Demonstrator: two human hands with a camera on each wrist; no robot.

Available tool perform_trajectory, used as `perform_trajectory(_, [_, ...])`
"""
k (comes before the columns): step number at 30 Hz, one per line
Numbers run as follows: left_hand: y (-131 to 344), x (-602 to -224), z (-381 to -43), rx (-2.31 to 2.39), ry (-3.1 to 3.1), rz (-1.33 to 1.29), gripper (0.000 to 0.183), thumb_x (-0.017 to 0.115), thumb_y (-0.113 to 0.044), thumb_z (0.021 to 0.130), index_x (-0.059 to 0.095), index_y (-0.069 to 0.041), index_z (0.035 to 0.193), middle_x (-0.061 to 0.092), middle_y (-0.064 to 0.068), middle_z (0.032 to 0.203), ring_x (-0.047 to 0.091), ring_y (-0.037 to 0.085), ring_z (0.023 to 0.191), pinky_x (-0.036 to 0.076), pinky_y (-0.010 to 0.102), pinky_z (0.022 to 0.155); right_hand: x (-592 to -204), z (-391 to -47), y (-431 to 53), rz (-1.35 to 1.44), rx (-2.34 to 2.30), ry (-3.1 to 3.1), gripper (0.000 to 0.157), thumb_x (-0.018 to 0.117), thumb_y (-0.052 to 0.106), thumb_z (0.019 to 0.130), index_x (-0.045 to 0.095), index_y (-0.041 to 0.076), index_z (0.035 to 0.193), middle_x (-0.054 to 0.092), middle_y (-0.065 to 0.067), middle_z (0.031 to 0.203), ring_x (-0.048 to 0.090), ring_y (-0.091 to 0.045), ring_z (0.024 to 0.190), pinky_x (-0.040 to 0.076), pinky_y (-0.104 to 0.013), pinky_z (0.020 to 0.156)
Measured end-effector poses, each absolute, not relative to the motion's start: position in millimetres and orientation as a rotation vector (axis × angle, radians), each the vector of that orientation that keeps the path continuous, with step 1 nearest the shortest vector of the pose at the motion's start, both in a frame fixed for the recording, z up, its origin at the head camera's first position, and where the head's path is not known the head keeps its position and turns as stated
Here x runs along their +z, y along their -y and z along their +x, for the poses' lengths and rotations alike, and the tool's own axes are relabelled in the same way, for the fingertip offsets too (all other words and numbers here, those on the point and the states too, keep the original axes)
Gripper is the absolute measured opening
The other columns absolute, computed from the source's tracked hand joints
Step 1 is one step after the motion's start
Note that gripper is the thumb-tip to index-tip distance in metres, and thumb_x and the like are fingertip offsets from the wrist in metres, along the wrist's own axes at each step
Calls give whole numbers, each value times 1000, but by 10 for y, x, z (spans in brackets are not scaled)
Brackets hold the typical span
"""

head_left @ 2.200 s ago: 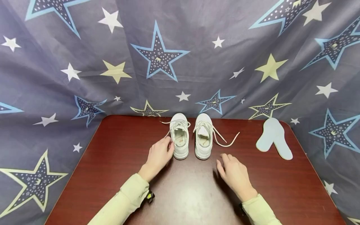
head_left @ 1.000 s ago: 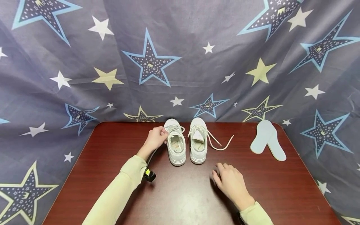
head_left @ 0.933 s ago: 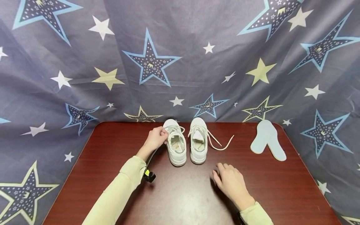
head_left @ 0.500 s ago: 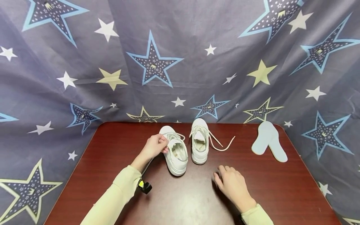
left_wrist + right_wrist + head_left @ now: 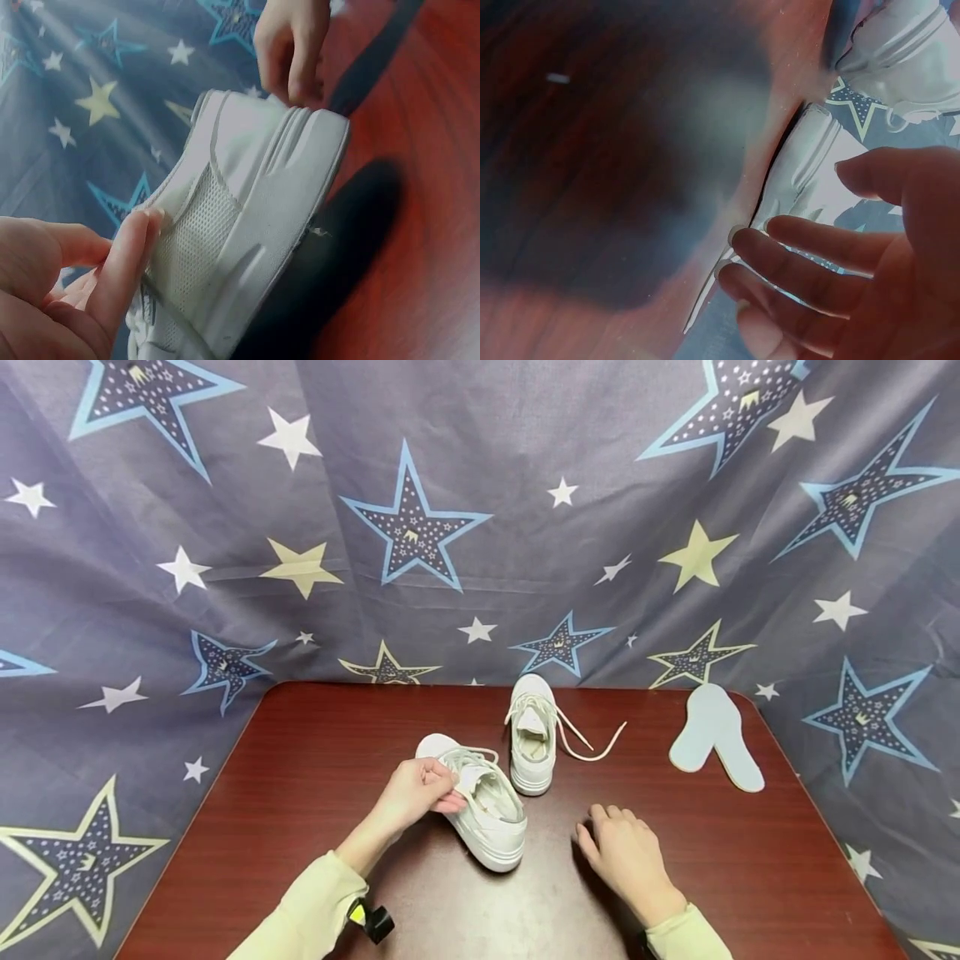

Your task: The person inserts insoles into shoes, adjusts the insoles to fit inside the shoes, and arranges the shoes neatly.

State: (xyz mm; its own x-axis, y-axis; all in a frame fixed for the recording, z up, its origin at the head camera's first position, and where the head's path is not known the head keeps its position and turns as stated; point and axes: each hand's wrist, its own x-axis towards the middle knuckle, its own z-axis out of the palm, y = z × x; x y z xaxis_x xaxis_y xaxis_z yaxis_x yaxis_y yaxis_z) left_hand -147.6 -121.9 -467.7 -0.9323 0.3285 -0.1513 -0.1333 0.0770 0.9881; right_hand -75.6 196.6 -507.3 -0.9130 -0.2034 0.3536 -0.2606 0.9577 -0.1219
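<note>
My left hand (image 5: 414,792) pinches the collar of a white lace-up sneaker (image 5: 491,835). The shoe is off the table, toe angled to the far left, and a dark shadow lies under its sole in the left wrist view. That view shows its mesh side and thick sole (image 5: 289,191); the pinching fingertips overlap the collar. A second white sneaker (image 5: 533,772) stands on the table, heel toward me, its loose lace (image 5: 600,753) trailing right. My right hand (image 5: 626,857), fingers relaxed and slightly bent, holds nothing and is right of both shoes.
Two pale blue insoles (image 5: 712,735) lie overlapped at the table's far right corner. A grey star-print cloth (image 5: 480,527) hangs behind and along both sides of the reddish-brown table (image 5: 315,735). A small black device (image 5: 372,920) is at the left wrist.
My left hand took hold of the left sneaker's collar. It has drawn that shoe toward me, raised it and turned its toe left. The right hand has barely moved.
</note>
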Motion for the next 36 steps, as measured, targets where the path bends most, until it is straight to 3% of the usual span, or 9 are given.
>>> perform_trajectory(21, [868, -4778, -847, 2018, -1725, -50, 6, 60, 1, 97, 55, 4, 98, 75, 27, 91, 77, 17, 78, 60, 26, 72, -5081, -725, -1976, 296, 215, 2782, 27, 78, 26, 86, 61, 6, 81, 62, -11, 73, 61, -35, 65, 50, -49, 58])
perform_trajectory(33, [741, -4818, -725, 2030, -1564, -117, 3, 56, 2, 100, 55, 3, 97, 73, 30, 102, 76, 22, 90, 60, 29, 80, -5071, -735, -2001, 280, 232, 2812, 27, 77, 25, 88, 60, 6, 79, 61, -11, 73, 61, -35, 66, 50, -50, 59])
perform_trajectory(36, [758, -4806, -744, 1975, -1580, -103, 4, 56, 0, 100, 56, 3, 99, 74, 28, 99, 77, 21, 86, 61, 29, 76, -5062, -738, -2004, 285, 237, 2798, 27, 77, 25, 88, 60, 6, 79, 61, -11, 72, 62, -35, 65, 50, -50, 58])
